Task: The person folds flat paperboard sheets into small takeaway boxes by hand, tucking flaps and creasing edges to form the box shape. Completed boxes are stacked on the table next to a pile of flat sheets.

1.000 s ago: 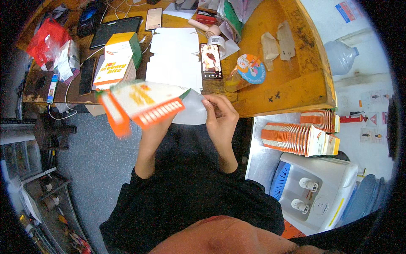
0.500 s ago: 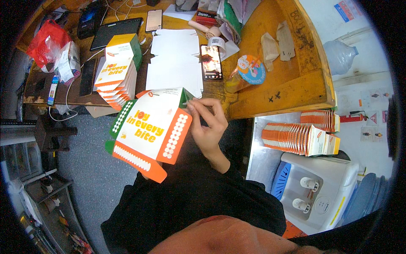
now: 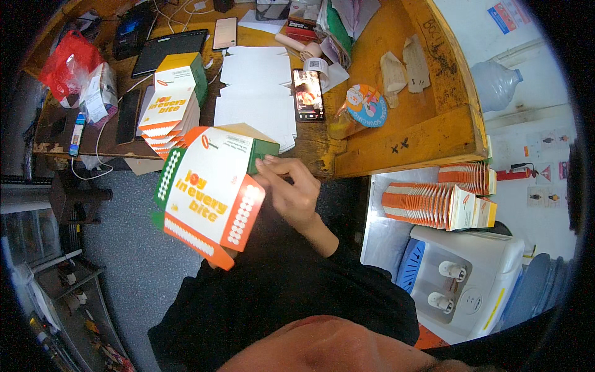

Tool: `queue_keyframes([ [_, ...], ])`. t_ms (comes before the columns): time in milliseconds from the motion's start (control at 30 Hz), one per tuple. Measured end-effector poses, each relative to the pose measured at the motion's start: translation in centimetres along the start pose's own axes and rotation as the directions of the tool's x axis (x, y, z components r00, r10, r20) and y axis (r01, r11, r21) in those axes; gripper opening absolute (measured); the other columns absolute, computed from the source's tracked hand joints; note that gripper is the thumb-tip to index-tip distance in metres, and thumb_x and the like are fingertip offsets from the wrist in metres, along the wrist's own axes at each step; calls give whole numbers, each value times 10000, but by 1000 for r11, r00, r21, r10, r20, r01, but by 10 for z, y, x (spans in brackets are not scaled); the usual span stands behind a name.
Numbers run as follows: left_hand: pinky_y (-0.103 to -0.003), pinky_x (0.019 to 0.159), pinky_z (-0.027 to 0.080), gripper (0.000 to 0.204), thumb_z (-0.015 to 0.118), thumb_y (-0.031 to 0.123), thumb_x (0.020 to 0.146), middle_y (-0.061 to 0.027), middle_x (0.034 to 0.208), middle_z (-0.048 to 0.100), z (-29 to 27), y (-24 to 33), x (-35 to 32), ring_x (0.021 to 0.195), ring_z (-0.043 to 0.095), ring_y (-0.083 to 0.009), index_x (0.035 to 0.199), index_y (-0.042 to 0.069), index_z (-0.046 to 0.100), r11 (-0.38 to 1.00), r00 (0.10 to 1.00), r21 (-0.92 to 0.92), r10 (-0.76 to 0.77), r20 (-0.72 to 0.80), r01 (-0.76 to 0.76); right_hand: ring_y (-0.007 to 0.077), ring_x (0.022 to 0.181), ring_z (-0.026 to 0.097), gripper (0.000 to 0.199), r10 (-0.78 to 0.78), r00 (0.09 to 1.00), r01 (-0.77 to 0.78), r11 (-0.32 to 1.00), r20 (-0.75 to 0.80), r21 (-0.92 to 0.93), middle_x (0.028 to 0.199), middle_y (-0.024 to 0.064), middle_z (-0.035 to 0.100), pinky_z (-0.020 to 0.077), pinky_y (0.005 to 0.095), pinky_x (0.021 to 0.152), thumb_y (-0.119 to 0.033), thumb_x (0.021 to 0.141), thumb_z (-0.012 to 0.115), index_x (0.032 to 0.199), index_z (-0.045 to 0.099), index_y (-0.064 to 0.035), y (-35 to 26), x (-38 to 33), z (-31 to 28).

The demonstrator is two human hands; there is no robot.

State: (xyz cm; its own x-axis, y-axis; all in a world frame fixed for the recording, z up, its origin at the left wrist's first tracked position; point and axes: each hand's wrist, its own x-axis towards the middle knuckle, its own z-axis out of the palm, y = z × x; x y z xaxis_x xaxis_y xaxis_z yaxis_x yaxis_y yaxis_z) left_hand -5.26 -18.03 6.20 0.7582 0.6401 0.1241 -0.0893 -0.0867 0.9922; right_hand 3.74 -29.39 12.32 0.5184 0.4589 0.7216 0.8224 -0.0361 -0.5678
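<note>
A partly folded cardboard food carton (image 3: 207, 186), white with orange and green side flaps, is held up in front of me, tilted. My right hand (image 3: 291, 189) pinches at the carton's green corner flap, thumb and index finger together. Of my left hand (image 3: 232, 252) only a little skin shows under the lower orange edge; the carton covers its fingers, and it supports the carton from beneath. Just beyond, on the desk, lie white unfolded carton blanks (image 3: 254, 93), plain side up. To their left leans a stack of flat printed cartons (image 3: 170, 102).
A lit phone (image 3: 308, 93) and a round sticker (image 3: 365, 105) are on the wooden desk (image 3: 427, 133). A tablet (image 3: 170, 53) and a red plastic bag (image 3: 71, 62) sit at the far left. Rows of cartons (image 3: 421, 204) stand at right beside a water dispenser (image 3: 465, 279).
The carton has shifted slightly left and its far top panel now stands bent, showing a brown inner side. My right hand has moved left along with it, still at the green flap.
</note>
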Motion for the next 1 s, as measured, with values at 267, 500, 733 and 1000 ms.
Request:
queue_keyframes([
  [267,-372,799,552,436,700,234,885,-143,1143,669,11,-30,-15,1012,676,-241,1270,59,591,849,926,412,209,314,-331,341,1073,643,314,51,998,-50,998,-28,41,1089,124,661,535,451,893,-128,711,776,1016,722,-73,-18,2,-34],
  [500,-371,785,572,432,750,140,814,-191,1053,688,24,26,-6,944,709,-268,1203,6,620,798,879,439,223,422,-413,312,1078,672,325,-35,999,32,994,-28,-102,1184,163,677,556,381,873,-43,796,656,1119,689,-39,-2,3,-21],
  [733,-373,886,569,421,634,105,934,-145,1180,647,2,89,-7,1043,658,-242,1303,-25,479,850,974,-514,-196,-110,114,253,995,687,343,-108,974,146,972,199,-185,1120,92,697,564,336,847,-48,785,627,1120,698,-64,-2,9,-6],
  [1000,-253,766,572,177,697,-39,857,-129,994,708,-33,84,7,902,680,-160,1019,-58,628,983,986,-161,-106,-128,85,225,828,703,275,49,983,-42,998,174,-43,986,92,716,567,316,714,-47,824,648,1094,699,-41,-3,9,-11],
])
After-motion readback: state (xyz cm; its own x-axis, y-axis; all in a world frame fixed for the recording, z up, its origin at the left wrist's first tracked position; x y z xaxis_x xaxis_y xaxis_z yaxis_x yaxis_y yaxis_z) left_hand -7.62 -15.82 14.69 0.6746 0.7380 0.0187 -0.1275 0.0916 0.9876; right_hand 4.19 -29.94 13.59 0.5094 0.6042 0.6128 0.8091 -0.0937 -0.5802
